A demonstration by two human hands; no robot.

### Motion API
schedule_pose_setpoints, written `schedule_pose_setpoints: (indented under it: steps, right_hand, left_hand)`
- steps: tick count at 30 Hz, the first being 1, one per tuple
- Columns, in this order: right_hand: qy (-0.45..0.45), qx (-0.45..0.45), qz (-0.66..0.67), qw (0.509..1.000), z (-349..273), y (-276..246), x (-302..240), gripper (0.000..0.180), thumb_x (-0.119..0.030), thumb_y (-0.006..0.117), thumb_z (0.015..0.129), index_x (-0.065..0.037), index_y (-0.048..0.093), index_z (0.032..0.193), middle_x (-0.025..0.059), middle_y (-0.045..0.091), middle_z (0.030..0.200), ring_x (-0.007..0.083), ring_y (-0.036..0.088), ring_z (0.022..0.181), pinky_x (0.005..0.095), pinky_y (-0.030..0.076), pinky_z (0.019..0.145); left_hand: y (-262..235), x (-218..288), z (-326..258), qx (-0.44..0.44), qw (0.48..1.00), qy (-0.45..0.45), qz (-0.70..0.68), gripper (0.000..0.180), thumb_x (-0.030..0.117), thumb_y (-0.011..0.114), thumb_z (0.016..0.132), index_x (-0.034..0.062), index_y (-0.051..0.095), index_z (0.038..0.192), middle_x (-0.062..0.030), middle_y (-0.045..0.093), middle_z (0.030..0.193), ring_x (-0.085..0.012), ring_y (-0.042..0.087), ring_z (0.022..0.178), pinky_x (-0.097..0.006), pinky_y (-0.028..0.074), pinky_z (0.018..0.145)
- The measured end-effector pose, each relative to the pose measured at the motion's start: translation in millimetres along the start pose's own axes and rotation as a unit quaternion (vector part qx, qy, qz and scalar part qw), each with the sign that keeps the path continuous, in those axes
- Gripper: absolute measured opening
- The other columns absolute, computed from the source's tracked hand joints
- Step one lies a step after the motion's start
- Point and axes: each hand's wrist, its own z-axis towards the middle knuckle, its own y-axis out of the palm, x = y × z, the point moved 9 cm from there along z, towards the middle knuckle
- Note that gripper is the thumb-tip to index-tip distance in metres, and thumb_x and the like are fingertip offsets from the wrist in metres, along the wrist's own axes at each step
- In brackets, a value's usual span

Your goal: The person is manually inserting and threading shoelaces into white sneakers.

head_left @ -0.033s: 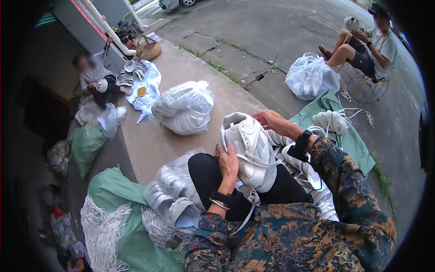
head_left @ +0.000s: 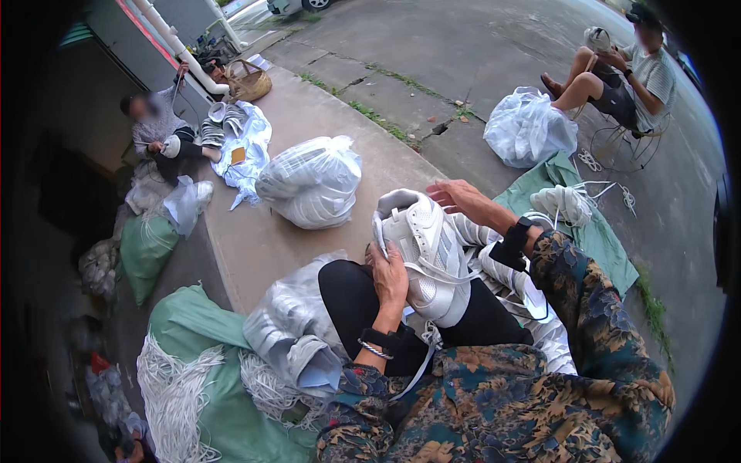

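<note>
A white sneaker [head_left: 422, 239] rests on my dark-trousered lap, its collar pointing away from me. My left hand [head_left: 387, 274] is closed on the shoe's left side, with the thumb along the opening. A white shoelace [head_left: 441, 272] runs through some eyelets and lies loosely across the shoe. Just right of the collar, my right hand [head_left: 461, 199] is held up with its fingers stretched out, and nothing shows in it. Beneath my right forearm is a row of stacked white shoes [head_left: 494, 258]. More white lace hangs beside my left thigh.
Bundles of white laces [head_left: 176, 393] lie over a green sack [head_left: 193, 316] at my left. Plastic-wrapped shoes [head_left: 297, 324] sit beside my left knee, and a filled clear bag [head_left: 312, 184] stands ahead. A green cloth [head_left: 610, 251] lies at right. Two people sit farther off, each handling a shoe.
My right hand has risen very slightly beside the shoe. The left hand keeps its hold, and the whole view has shifted a little.
</note>
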Motion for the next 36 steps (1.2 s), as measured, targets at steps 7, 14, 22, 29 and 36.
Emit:
schedule_pose_setpoints:
  steps: [7,14,22,29,36]
  right_hand:
    - [-0.275,-0.029,-0.425,0.862,-29,87,-73,0.056,-0.040,0.052,0.083,-0.002,0.045,0.123,0.0192,0.048,0.122,0.0328,0.050,0.108,0.0380,0.039,0.094]
    - [-0.229,-0.074,-0.328,0.914,-7,73,-57,0.048,-0.028,0.050,0.073,-0.010,0.051,0.118,0.0151,0.059,0.107,0.0267,0.057,0.098,0.0350,0.043,0.087]
    - [-0.275,-0.054,-0.407,0.869,-13,97,-60,0.047,-0.030,0.051,0.080,-0.007,0.048,0.122,0.0159,0.053,0.115,0.0270,0.052,0.105,0.0362,0.040,0.091]
    - [-0.310,-0.026,-0.276,0.909,-91,81,-32,0.062,-0.029,0.053,0.087,-0.005,0.025,0.137,0.0158,0.024,0.141,0.0269,0.022,0.131,0.0366,0.019,0.106]
    - [-0.274,0.067,-0.257,0.924,-159,64,21,0.036,-0.007,0.061,0.078,-0.001,0.044,0.109,0.0196,0.043,0.126,0.0317,0.049,0.110,0.0345,0.040,0.090]
  left_hand:
    - [16,13,-29,0.007,0.998,0.066,0.024,0.066,0.033,0.040,0.091,-0.0094,0.012,0.134,-0.0286,0.024,0.137,-0.0422,0.026,0.126,-0.039,0.021,0.105]
    - [25,26,-95,-0.074,0.991,0.092,-0.063,0.081,0.038,0.051,0.085,-0.0082,0.008,0.135,-0.0310,0.024,0.135,-0.0379,0.030,0.125,-0.036,0.021,0.104]
    - [24,12,-111,-0.191,0.981,0.023,-0.041,0.086,0.043,0.055,0.081,-0.0053,0.010,0.136,-0.0303,0.034,0.129,-0.0367,0.040,0.119,-0.035,0.032,0.098]
    - [27,-8,-115,-0.157,0.985,0.031,-0.066,0.088,0.041,0.050,0.085,-0.0099,-0.002,0.134,-0.0370,0.028,0.129,-0.0452,0.035,0.119,-0.040,0.029,0.099]
    - [44,-3,-113,-0.095,0.994,0.029,-0.048,0.090,0.044,0.042,0.087,-0.0139,-0.011,0.131,-0.0401,0.017,0.130,-0.0471,0.027,0.121,-0.043,0.026,0.101]
